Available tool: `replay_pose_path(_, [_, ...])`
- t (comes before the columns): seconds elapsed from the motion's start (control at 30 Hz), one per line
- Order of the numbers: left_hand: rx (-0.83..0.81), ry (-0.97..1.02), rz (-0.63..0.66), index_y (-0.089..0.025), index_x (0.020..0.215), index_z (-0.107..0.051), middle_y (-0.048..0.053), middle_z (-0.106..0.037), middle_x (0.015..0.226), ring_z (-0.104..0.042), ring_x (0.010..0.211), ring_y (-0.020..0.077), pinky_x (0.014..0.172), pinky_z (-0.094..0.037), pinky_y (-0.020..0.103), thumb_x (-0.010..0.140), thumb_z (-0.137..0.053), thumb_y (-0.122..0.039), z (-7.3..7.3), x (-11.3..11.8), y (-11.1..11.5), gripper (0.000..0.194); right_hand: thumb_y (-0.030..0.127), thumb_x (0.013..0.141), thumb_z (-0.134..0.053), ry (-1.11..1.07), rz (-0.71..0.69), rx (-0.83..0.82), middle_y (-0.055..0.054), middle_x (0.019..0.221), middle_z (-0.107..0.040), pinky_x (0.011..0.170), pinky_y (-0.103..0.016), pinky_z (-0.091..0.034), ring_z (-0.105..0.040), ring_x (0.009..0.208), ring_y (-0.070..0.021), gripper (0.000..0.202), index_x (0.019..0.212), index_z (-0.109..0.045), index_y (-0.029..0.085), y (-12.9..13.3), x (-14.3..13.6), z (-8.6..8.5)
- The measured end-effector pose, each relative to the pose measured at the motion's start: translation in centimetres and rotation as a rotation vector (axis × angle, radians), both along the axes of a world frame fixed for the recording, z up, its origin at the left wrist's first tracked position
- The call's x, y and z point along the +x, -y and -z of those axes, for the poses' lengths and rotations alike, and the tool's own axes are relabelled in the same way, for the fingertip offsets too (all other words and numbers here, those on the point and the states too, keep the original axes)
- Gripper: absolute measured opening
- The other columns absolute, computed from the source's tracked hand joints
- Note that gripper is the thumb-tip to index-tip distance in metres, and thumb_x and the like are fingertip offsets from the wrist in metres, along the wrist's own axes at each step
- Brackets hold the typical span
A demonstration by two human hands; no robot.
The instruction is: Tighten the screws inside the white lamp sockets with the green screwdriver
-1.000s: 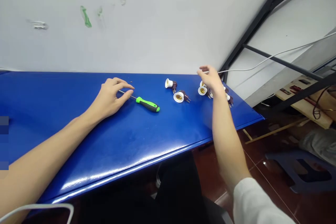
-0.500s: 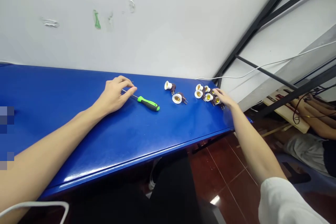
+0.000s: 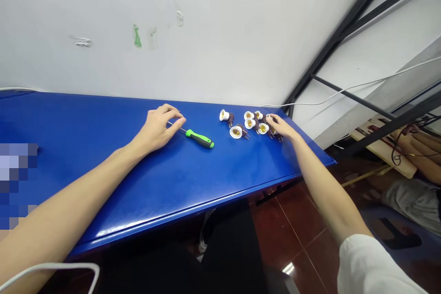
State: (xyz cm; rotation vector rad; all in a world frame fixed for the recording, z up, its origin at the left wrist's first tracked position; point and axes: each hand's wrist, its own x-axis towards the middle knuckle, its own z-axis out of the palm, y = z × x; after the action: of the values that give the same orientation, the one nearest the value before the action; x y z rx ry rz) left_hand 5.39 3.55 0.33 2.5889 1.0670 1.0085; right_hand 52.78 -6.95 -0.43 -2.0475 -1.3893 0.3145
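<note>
My left hand (image 3: pixel 161 125) rests on the blue table (image 3: pixel 193 172), its fingers loosely curved and apart over the shaft of a screwdriver (image 3: pixel 200 138) with a green and black handle. The screwdriver's tip is hidden under the hand. At the right, my right hand (image 3: pixel 278 124) presses its stretched fingers against the right side of a cluster of lamp sockets (image 3: pixel 250 123), partly covering some of them. These have white rims, brass-coloured insides and brown plug bodies. Two more lamp sockets, one tipped on its side (image 3: pixel 224 115) and one facing up (image 3: pixel 236 132), lie just left of the cluster.
A white wall (image 3: pixel 220 36) rises behind the table. Black metal framing (image 3: pixel 319 62) and a white cable (image 3: pixel 320 99) stand at the right. Beyond, another person's arms (image 3: pixel 418 147) are at a wooden board. A white cable (image 3: pixel 69 266) crosses my left forearm.
My right hand has slid the cluster of lamp sockets left, closer to the two separate ones. The left hand and screwdriver hold their place while the view shifts slightly.
</note>
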Motion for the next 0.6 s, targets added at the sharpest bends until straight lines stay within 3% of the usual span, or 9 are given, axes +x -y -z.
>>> replay_pose_path(0.3, [-0.003,-0.008,-0.003,-0.022,0.102,-0.076,0.01,-0.072,0.121,-0.067,0.113,0.0262,0.108,-0.047,0.045,0.101,-0.05,-0.046,-0.2,-0.1,0.1,0.036,0.057,0.103,-0.054,0.026,-0.164,0.016,-0.013,0.135,-0.072,0.114,-0.038,-0.049,-0.065,0.126,-0.0244,0.05,0.13,-0.068,0.018,-2.3,-4.5,-0.6])
replay_pose_path(0.4, [-0.005,-0.019,-0.002,-0.022,0.103,-0.076,0.01,-0.071,0.121,-0.068,0.114,0.0256,0.109,-0.047,0.044,0.101,-0.049,-0.047,-0.4,-0.1,0.3,0.037,0.059,0.103,-0.054,0.03,-0.2,0.015,-0.012,0.137,-0.071,0.115,-0.038,-0.048,-0.065,0.127,-0.024,0.051,0.132,-0.067,0.018,-2.5,-5.7,-0.8])
replay_pose_path(0.5, [-0.007,-0.026,0.003,-0.021,0.104,-0.076,0.011,-0.071,0.12,-0.068,0.114,0.0264,0.11,-0.046,0.045,0.101,-0.048,-0.048,-0.5,-0.2,0.4,0.039,0.056,0.103,-0.053,0.035,-0.165,0.032,-0.017,0.153,-0.061,0.125,-0.043,-0.039,-0.056,0.144,-0.0276,0.054,0.138,-0.064,0.016,-2.6,-6.4,-1.5])
replay_pose_path(0.6, [-0.015,-0.025,0.005,-0.021,0.102,-0.075,0.011,-0.07,0.119,-0.067,0.115,0.0266,0.11,-0.047,0.046,0.101,-0.048,-0.048,-0.5,-0.2,0.4,0.038,0.049,0.108,-0.043,0.047,-0.094,0.107,-0.026,0.169,-0.04,0.133,-0.049,-0.021,-0.033,0.162,-0.0302,0.06,0.15,-0.054,0.008,-3.0,-7.9,-3.0])
